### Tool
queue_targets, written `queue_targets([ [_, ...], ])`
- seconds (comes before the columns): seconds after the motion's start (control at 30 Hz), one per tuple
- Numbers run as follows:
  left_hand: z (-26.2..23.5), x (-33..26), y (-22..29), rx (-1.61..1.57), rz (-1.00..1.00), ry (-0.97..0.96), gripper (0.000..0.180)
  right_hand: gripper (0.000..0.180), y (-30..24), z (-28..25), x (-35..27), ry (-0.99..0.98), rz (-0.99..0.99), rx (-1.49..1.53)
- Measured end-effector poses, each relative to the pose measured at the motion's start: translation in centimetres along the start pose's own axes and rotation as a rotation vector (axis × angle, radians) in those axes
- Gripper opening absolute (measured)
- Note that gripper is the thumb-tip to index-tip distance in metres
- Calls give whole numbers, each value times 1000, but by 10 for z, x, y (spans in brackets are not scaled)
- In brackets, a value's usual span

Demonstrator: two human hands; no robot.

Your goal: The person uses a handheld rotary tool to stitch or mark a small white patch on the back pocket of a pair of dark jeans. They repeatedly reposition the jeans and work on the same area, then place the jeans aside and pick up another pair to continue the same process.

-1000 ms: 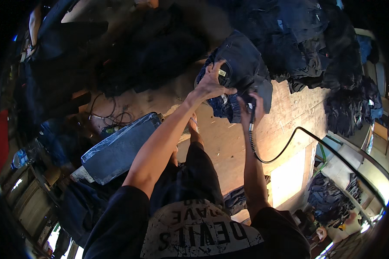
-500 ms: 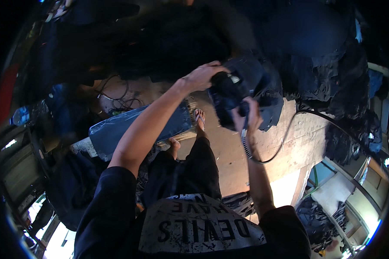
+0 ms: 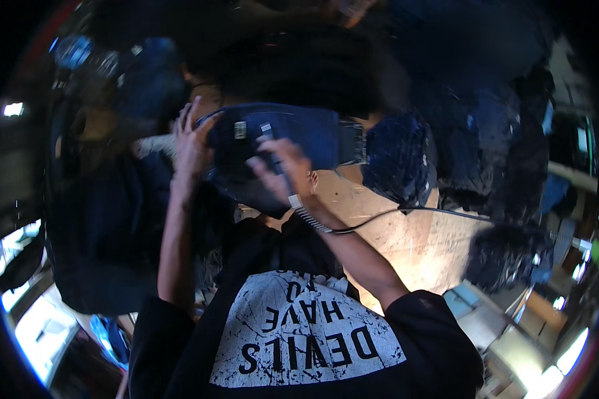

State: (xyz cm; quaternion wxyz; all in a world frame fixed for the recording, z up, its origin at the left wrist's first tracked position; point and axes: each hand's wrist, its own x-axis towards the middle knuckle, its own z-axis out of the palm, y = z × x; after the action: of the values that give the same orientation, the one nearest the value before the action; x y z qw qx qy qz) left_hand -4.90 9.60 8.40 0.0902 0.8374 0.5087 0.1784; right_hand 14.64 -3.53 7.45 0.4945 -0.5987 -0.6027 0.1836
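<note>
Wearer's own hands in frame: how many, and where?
2. Left hand by the left side of the dark cloth; right hand over the cloth, around a corded tool. Neither is hidden.

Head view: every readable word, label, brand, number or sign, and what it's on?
Pale print on the black shirt: large dark words, legible, not copied here.
Small pale label on the dark cloth: too blurred to read.
Pale mark by the right hand: too blurred to tell.
Nothing else readable.
</note>
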Motion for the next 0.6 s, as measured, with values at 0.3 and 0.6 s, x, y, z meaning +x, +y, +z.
queue_targets([
  [0.3,33,-77,53,-62,-247,-104,56,36,99,-15,31,-297,-69,-87],
  [0.6,53,-39,80,-510,-554,-63,59,29,119,-47,41,-310,145,381],
])
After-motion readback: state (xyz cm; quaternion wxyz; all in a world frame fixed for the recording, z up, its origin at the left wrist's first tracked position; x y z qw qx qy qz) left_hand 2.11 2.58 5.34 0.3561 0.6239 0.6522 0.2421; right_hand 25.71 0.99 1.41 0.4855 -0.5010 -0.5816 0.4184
